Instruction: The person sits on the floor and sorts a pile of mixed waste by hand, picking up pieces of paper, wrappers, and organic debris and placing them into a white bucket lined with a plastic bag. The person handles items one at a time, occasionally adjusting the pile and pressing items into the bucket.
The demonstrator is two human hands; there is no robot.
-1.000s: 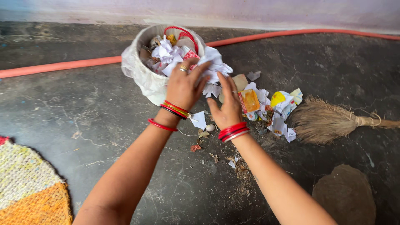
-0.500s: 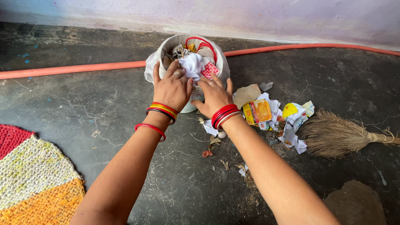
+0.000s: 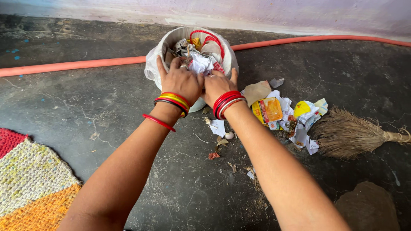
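Note:
A white bin (image 3: 169,39) lined with a white plastic bag stands on the dark floor near the wall, stuffed with rubbish and a red ring-shaped piece (image 3: 210,39). Both my hands sit on its near rim. My left hand (image 3: 180,81) and my right hand (image 3: 217,84) curl side by side over a wad of crumpled white paper (image 3: 200,64), pressing it down among the rubbish. Red and yellow bangles circle both wrists.
A litter pile (image 3: 280,112) of paper scraps and yellow wrappers lies right of the bin, with a grass broom (image 3: 349,134) beside it. An orange hose (image 3: 85,64) runs along the wall. A woven mat (image 3: 30,179) lies bottom left, a brown patch (image 3: 368,207) bottom right.
My hands carried the paper wad from beside the bin over its rim and pushed it in. The fingers have closed further down onto it since half a second ago.

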